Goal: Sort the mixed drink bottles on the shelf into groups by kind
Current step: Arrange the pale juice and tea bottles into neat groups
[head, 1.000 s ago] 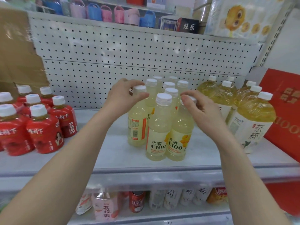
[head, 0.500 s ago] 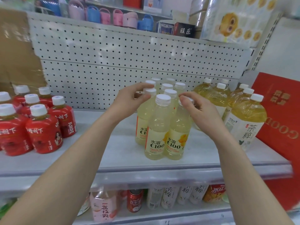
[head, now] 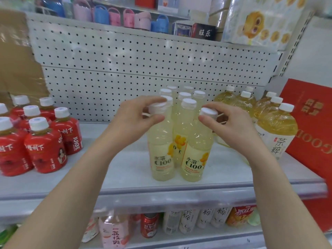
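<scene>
On the shelf [head: 125,178], the left hand [head: 133,121] pinches the cap of the left C100 bottle [head: 160,159] and the right hand [head: 231,126] that of the right C100 bottle [head: 195,162], both upright, side by side, between red juice bottles [head: 45,150] at left and tea bottles [head: 276,130] at right.

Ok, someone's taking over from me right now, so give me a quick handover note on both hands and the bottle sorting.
Left hand pinches the cap of the front left C100 bottle.
Right hand pinches the cap of the front right C100 bottle.
Both bottles stand at the front of the shelf, ahead of the other C100 bottles.
Done: red juice bottles are grouped on the left, yellow tea bottles on the right, and C100 in the middle.
Left: probably just line these two up with their group and let go.
</scene>
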